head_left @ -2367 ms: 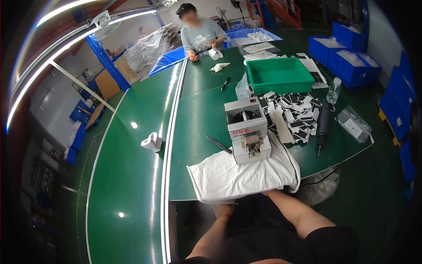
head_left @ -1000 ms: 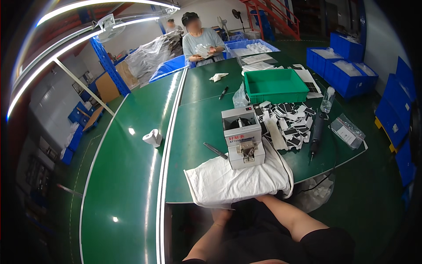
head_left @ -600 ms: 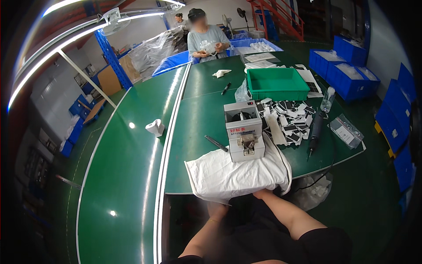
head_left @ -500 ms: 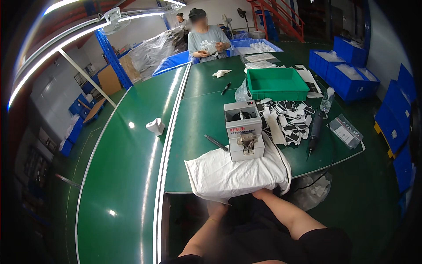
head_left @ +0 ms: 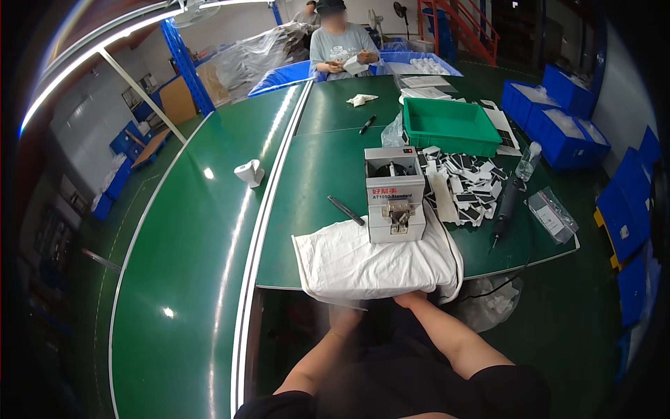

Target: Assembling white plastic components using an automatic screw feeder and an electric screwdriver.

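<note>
Both my hands reach to the table's front edge, below a white cloth (head_left: 342, 262) that drapes over it. My left hand (head_left: 346, 318) is blurred, and its fingers are hidden under the cloth's hem. My right hand (head_left: 410, 299) sits further right at the same hem, fingers also out of sight. Whether either holds anything does not show. On the cloth stands a small grey bench machine (head_left: 395, 188), which looks like a screw feeder. A dark, slim pen-like tool (head_left: 345, 210) lies left of it.
Right of the machine lie a pile of small black-and-white pieces (head_left: 471, 188), an electric screwdriver (head_left: 506, 209), a clear bottle (head_left: 528, 162) and a plastic bag (head_left: 552, 215). A green bin (head_left: 452, 143) stands behind. Left is a white part (head_left: 249, 173). A co-worker (head_left: 342, 45) stands across the table.
The view has shifted slightly, moving the table contents upward in the picture. My hands stay at the cloth's hem. The co-worker's white piece now shows larger between their hands.
</note>
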Action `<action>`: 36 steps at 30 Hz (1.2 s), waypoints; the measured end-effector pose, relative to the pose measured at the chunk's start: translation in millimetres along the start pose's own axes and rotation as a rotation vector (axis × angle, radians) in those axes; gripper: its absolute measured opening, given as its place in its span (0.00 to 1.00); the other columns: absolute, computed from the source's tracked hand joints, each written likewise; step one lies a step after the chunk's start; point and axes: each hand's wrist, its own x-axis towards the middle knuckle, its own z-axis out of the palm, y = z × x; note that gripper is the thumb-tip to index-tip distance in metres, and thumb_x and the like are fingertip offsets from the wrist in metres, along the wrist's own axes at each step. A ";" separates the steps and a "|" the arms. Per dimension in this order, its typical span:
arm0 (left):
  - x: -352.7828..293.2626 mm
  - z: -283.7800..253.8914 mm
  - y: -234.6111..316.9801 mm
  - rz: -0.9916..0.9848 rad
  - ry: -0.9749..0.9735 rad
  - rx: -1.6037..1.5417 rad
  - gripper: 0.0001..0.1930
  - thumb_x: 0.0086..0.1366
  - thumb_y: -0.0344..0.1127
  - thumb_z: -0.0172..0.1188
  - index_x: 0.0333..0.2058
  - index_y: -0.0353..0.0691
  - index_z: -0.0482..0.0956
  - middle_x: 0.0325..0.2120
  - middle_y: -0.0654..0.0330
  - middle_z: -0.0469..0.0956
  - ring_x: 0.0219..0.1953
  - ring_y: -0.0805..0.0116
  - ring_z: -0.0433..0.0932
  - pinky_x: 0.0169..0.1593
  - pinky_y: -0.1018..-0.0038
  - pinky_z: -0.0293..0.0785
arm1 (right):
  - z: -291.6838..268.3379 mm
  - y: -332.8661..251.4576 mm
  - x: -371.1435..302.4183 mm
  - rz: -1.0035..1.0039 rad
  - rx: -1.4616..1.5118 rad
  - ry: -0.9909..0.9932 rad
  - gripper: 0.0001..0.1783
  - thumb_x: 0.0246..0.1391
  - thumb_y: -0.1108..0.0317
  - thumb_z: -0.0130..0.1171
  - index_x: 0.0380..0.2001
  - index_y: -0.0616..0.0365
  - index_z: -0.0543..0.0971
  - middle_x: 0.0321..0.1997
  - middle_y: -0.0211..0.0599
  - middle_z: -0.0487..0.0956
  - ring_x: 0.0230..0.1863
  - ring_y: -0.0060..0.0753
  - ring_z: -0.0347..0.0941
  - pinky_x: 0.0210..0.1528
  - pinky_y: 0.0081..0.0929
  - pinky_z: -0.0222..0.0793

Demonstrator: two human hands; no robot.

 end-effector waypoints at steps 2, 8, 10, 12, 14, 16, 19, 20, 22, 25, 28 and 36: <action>2.9 -3.2 10.9 0.018 -0.012 0.024 0.33 0.60 0.58 0.56 0.62 0.54 0.69 0.63 0.51 0.67 0.66 0.48 0.62 0.67 0.50 0.55 | 0.1 9.5 2.0 0.037 0.024 0.000 0.40 0.60 0.40 0.43 0.72 0.38 0.52 0.78 0.33 0.46 0.78 0.43 0.39 0.76 0.39 0.39; 2.2 10.5 -3.3 -0.064 -0.093 0.126 0.30 0.60 0.58 0.57 0.59 0.55 0.73 0.62 0.52 0.68 0.65 0.48 0.63 0.67 0.51 0.56 | -2.6 16.4 4.9 0.003 0.044 -0.002 0.39 0.62 0.39 0.40 0.73 0.38 0.52 0.78 0.33 0.46 0.78 0.42 0.38 0.76 0.39 0.38; 2.3 11.0 -3.3 -0.082 -0.091 0.142 0.30 0.59 0.58 0.57 0.59 0.55 0.73 0.62 0.52 0.68 0.65 0.48 0.63 0.67 0.51 0.56 | -4.1 17.0 6.2 -0.068 0.039 0.062 0.38 0.63 0.40 0.39 0.72 0.38 0.52 0.78 0.34 0.45 0.78 0.42 0.38 0.76 0.39 0.38; 1.3 12.2 -7.0 -0.119 -0.114 0.148 0.31 0.59 0.58 0.57 0.60 0.55 0.72 0.62 0.52 0.67 0.65 0.48 0.63 0.67 0.51 0.55 | -5.9 12.2 4.0 -0.072 0.033 0.064 0.38 0.63 0.40 0.39 0.72 0.38 0.52 0.78 0.34 0.45 0.78 0.42 0.38 0.76 0.39 0.38; -1.1 10.6 -7.0 -0.113 -0.097 0.163 0.31 0.59 0.58 0.57 0.60 0.54 0.72 0.63 0.52 0.67 0.66 0.49 0.62 0.68 0.51 0.54 | -7.6 10.2 2.4 -0.072 0.026 0.066 0.37 0.63 0.40 0.39 0.72 0.39 0.52 0.78 0.34 0.45 0.78 0.42 0.38 0.76 0.39 0.38; -1.6 -0.2 3.6 -0.101 -0.084 0.176 0.32 0.59 0.59 0.57 0.60 0.54 0.72 0.63 0.52 0.66 0.66 0.49 0.61 0.68 0.51 0.54 | -7.8 12.7 0.7 -0.065 0.085 0.094 0.38 0.63 0.40 0.39 0.72 0.41 0.53 0.78 0.35 0.46 0.78 0.43 0.39 0.76 0.40 0.38; 3.7 -39.3 33.5 -0.214 -0.241 0.161 0.33 0.60 0.59 0.57 0.61 0.54 0.71 0.64 0.53 0.65 0.67 0.50 0.59 0.69 0.52 0.53 | 3.2 27.9 3.5 -0.060 0.043 0.227 0.38 0.63 0.42 0.42 0.72 0.44 0.53 0.78 0.37 0.46 0.78 0.44 0.39 0.76 0.40 0.38; 4.4 -43.6 36.2 -0.228 -0.262 0.182 0.33 0.60 0.59 0.57 0.62 0.54 0.70 0.65 0.54 0.65 0.68 0.51 0.59 0.69 0.51 0.53 | 10.2 34.3 4.0 -0.059 0.040 0.227 0.38 0.63 0.42 0.42 0.72 0.44 0.53 0.78 0.37 0.46 0.78 0.44 0.39 0.76 0.40 0.38; 0.5 -42.8 31.9 -0.249 -0.280 0.196 0.33 0.60 0.59 0.57 0.62 0.55 0.70 0.65 0.54 0.64 0.68 0.52 0.58 0.69 0.51 0.53 | 18.5 38.9 1.5 -0.011 0.150 0.410 0.38 0.60 0.44 0.49 0.69 0.48 0.59 0.75 0.43 0.55 0.75 0.49 0.46 0.74 0.41 0.45; -8.6 -27.0 14.8 -0.240 -0.202 0.181 0.33 0.60 0.60 0.56 0.62 0.55 0.70 0.66 0.57 0.64 0.69 0.53 0.57 0.69 0.49 0.52 | 17.0 37.6 -10.5 0.009 0.100 0.462 0.38 0.55 0.48 0.59 0.66 0.51 0.64 0.70 0.46 0.63 0.71 0.53 0.56 0.70 0.46 0.51; -12.1 -16.3 8.8 -0.258 -0.044 0.060 0.32 0.60 0.61 0.55 0.61 0.55 0.72 0.66 0.58 0.64 0.70 0.54 0.56 0.69 0.49 0.51 | 14.7 32.7 -30.1 0.083 0.101 0.538 0.36 0.51 0.50 0.64 0.61 0.55 0.69 0.65 0.48 0.69 0.66 0.56 0.62 0.67 0.48 0.55; -11.1 -1.3 -11.1 -0.275 -0.101 0.125 0.34 0.61 0.63 0.53 0.62 0.52 0.70 0.66 0.57 0.62 0.70 0.54 0.54 0.70 0.51 0.50 | 32.4 51.1 -24.1 0.114 0.102 0.615 0.20 0.53 0.52 0.63 0.41 0.56 0.81 0.44 0.43 0.82 0.49 0.54 0.75 0.49 0.47 0.70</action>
